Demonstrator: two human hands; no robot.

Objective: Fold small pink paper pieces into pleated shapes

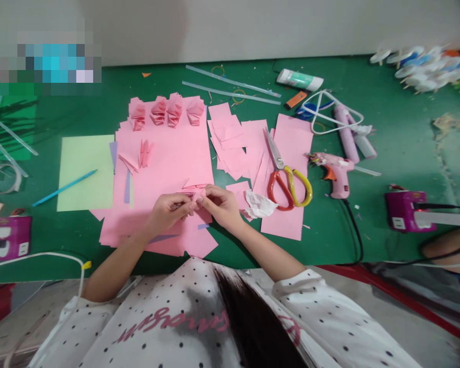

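Both my hands meet over a stack of pink paper (168, 153), pinching one small folded pink paper piece (198, 194) between them. My left hand (173, 210) grips its left side and my right hand (222, 205) its right side. Fingers cover part of the piece, so its exact shape is hard to make out. Along the stack's far edge stand several pleated pink paper pieces (174, 111). Closer to my left hand lie a folded pink strip bundle (145, 153) and a creased pink piece (129, 162).
To the right are small pink paper squares (230, 135), scissors (287, 176) with red and yellow handles, a crumpled white tissue (259, 204) and a pink glue gun (335, 171). Leftward, a blue pen (65, 187) crosses pale green paper (85, 174). Glue sticks (232, 84) lie at the back.
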